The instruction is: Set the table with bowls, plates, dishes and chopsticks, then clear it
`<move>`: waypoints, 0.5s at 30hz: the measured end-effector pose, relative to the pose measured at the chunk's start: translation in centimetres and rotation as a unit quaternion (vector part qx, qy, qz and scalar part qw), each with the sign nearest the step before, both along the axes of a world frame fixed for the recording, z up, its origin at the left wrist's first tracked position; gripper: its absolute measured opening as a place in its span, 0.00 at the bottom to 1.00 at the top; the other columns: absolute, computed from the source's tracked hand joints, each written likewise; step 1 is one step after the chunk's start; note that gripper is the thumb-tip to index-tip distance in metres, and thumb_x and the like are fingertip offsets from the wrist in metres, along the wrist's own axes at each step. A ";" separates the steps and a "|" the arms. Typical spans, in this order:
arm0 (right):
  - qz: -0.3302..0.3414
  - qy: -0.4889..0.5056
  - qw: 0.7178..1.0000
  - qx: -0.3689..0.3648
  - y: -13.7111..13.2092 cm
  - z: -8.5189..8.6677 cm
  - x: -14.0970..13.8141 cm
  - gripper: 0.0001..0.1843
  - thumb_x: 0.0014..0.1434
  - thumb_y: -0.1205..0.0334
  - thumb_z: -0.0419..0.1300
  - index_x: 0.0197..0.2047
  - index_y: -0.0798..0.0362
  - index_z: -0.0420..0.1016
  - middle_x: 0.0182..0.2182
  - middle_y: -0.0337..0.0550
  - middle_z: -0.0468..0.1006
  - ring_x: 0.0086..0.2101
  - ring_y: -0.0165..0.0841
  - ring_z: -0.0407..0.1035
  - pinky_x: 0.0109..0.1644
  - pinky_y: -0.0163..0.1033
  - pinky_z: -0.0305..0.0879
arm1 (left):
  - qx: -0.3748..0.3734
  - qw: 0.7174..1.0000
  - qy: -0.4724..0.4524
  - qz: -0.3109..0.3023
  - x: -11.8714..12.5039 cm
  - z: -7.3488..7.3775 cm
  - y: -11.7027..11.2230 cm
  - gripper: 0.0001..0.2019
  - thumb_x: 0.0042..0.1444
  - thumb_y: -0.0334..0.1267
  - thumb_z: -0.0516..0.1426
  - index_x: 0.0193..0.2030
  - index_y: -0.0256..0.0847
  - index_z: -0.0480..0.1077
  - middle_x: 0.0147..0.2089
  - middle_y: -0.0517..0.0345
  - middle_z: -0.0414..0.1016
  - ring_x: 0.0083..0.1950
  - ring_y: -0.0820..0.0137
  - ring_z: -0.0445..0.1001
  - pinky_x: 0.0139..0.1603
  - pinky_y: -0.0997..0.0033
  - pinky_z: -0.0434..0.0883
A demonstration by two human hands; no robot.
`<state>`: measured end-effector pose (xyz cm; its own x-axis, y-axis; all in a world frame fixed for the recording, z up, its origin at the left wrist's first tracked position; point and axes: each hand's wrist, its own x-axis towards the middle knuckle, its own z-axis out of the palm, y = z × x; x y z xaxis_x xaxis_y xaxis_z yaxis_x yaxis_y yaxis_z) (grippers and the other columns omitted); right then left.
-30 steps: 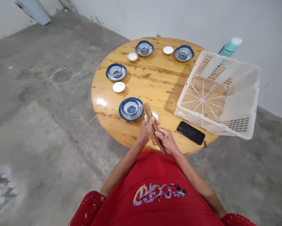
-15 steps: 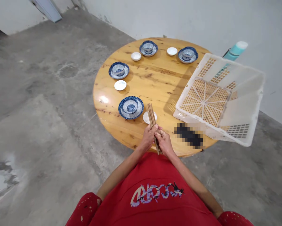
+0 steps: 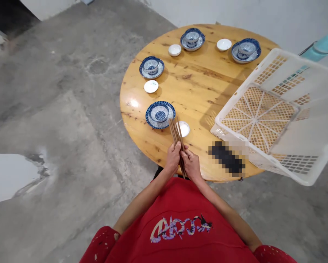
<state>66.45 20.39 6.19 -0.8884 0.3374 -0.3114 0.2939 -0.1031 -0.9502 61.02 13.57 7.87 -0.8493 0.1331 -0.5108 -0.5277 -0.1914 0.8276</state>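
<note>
A bundle of brown wooden chopsticks (image 3: 175, 130) is held over the near edge of the round table, its upper ends fanned slightly apart. My left hand (image 3: 174, 156) is closed round the bundle from the left. From the right, my right hand (image 3: 190, 163) also grips the chopsticks, thumb against them. Just beyond the tips lies a small white dish (image 3: 183, 129), partly covered by the sticks. To its left sits a blue-patterned plate (image 3: 150, 120) with a bowl (image 3: 160, 113) on it.
On the wooden table (image 3: 191, 87) stand more blue plates with bowls, such as one at the left (image 3: 161, 71), and small white dishes (image 3: 151, 86). A white plastic crate (image 3: 232, 132) leans at the right, near a blurred-out black object (image 3: 226, 157) and a turquoise bottle (image 3: 318, 49).
The chopsticks' upper ends have spread apart, with one stick now angled away from the others. My view has shifted, so the table appears farther right and higher.
</note>
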 end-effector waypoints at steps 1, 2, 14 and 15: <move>-0.002 -0.007 1.000 -0.007 -0.1 -0.1 0.0 0.20 0.60 0.45 0.57 0.35 0.56 0.76 0.26 0.40 0.75 0.28 0.32 0.66 0.32 0.34 0.63 | -0.002 1.000 -0.002 0.006 0.0 0.0 -0.1 0.21 0.53 0.56 0.61 0.34 0.35 0.72 0.32 0.54 0.77 0.27 0.75 0.70 0.29 0.75 0.68; -0.008 -0.009 1.000 -0.022 -0.3 -0.1 -0.1 0.20 0.59 0.45 0.57 0.34 0.56 0.75 0.25 0.39 0.73 0.27 0.31 0.65 0.31 0.34 0.63 | -0.002 1.000 -0.004 0.011 -0.1 0.0 -0.2 0.21 0.53 0.56 0.61 0.34 0.36 0.71 0.32 0.54 0.77 0.27 0.75 0.70 0.29 0.75 0.68; -0.100 0.043 0.992 -0.063 -8.6 1.4 -4.4 0.17 0.57 0.47 0.60 0.33 0.54 0.71 0.27 0.36 0.68 0.29 0.29 0.60 0.33 0.32 0.61 | 0.062 0.997 0.013 -0.034 -5.1 1.1 -7.3 0.16 0.55 0.50 0.60 0.34 0.37 0.69 0.31 0.56 0.76 0.31 0.72 0.74 0.33 0.74 0.70; -0.107 0.049 0.992 -0.055 -9.7 1.4 -5.0 0.17 0.58 0.47 0.59 0.33 0.54 0.70 0.27 0.36 0.68 0.29 0.29 0.60 0.33 0.32 0.61 | 0.069 0.997 0.015 -0.038 -5.7 1.2 -8.3 0.16 0.55 0.50 0.60 0.34 0.37 0.69 0.31 0.56 0.76 0.31 0.72 0.74 0.34 0.74 0.70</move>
<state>61.44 10.65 7.56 -0.8277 0.4907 -0.2722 0.1609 -0.2571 -0.9529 55.28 5.25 9.11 -0.8483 0.2658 -0.4580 -0.5211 -0.2648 0.8114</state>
